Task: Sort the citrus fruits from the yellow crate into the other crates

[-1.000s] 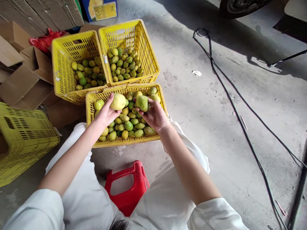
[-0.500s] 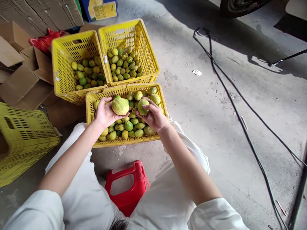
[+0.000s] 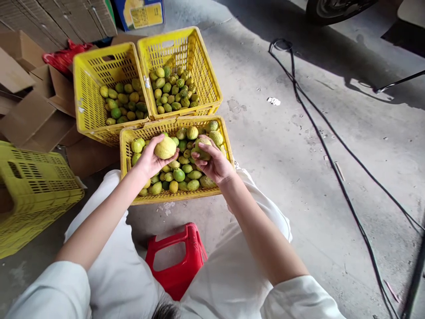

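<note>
Right of the front crate (image 3: 175, 199), the concrete floor (image 3: 265, 186) is spreading wide and open, with only a black cable (image 3: 297, 95) trailing across it and a wheel (image 3: 338, 11) standing at its far edge. Left of the crates, room is running short — cardboard boxes (image 3: 28, 119) are crowding that side, and a side crate (image 3: 43, 177) is standing near the person's left knee. The left rear crate (image 3: 93, 73) and the right rear crate (image 3: 202, 71) are standing side by side, close behind the front crate's back edge. A blue box (image 3: 142, 13) is sitting beyond their far edges, and a red stool (image 3: 186, 274) is standing between the legs, before the front edge.

Over the middle of the front crate, above its heaped fruit (image 3: 179, 175), both hands are working with a narrow gap between them. The left hand (image 3: 152, 159) is cradling a pale yellow fruit (image 3: 165, 147), thumb at its side, fingers curling beneath. The right hand (image 3: 215, 164) is gripping a green fruit (image 3: 203, 149) towards the right edge, thumb pressing its face — the fingers behind it are partly hiding.

On the blue box a yellow panel (image 3: 146, 16) is carrying print too small to read; a white label (image 3: 147, 82) is clinging to the right rear crate's corner.
</note>
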The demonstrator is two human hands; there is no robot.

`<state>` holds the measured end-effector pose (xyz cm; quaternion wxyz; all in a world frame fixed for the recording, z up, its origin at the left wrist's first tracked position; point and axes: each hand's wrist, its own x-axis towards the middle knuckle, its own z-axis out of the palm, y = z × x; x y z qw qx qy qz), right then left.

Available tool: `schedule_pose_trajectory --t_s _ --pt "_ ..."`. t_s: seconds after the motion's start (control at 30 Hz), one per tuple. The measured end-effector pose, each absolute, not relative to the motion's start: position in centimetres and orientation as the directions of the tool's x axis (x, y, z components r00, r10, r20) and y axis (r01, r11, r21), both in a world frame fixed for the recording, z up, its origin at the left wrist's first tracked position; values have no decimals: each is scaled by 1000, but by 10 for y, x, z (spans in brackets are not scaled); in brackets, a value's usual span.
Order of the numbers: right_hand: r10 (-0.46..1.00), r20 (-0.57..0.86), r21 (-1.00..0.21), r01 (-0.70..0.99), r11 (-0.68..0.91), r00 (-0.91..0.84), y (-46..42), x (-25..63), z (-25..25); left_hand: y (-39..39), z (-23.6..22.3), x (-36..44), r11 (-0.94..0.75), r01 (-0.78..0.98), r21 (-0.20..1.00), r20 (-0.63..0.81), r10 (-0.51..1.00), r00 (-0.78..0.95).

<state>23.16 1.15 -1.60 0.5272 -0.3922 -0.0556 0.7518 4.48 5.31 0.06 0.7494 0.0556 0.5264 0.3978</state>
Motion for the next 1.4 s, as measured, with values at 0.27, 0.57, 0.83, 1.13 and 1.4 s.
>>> schedule_pose_trajectory --t_s 0.27,0.57,0.83,1.13,1.4 --pt "804 -571 -445 -760 -473 -166 16 232 -22 60 0 37 715 -600 359 -884 467 27" --pt "761 -637 -366 -821 -439 -123 18 227 -27 62 3 29 690 -595 412 -802 585 123" --pt "460 -887 -198 -862 -466 -45 31 207 -52 56 -9 30 771 -545 328 -921 390 -2" --pt "937 -349 -424 -894 -142 16 46 204 -20 44 -18 11 794 -535 289 -940 341 -3" --pt "910 -410 -397 -885 -244 -66 44 210 -21 60 -13 2 674 -652 348 -913 403 -70"
